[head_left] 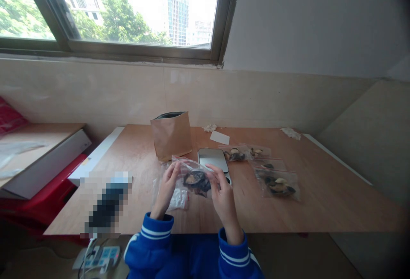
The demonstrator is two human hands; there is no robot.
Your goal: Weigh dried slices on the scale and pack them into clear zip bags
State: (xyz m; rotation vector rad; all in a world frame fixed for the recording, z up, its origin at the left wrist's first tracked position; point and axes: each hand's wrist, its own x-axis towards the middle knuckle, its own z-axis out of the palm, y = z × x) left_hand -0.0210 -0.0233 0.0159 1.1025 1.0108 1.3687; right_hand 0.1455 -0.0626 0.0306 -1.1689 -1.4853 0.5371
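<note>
Between my two hands is a clear zip bag with dark and tan dried pieces inside. My left hand pinches its upper left edge, and my right hand grips its right side. Just behind the bag lies a kitchen scale with a flat silver top, partly covered by my right hand and the bag. Under and beside my left hand, a stack of clear plastic bags rests on the table. To the right of the scale, several filled zip bags with similar dried pieces lie flat.
A brown paper bag stands upright behind my left hand. A white card and small pale heaps lie toward the table's back. A blurred-out dark object is at left, above a power strip.
</note>
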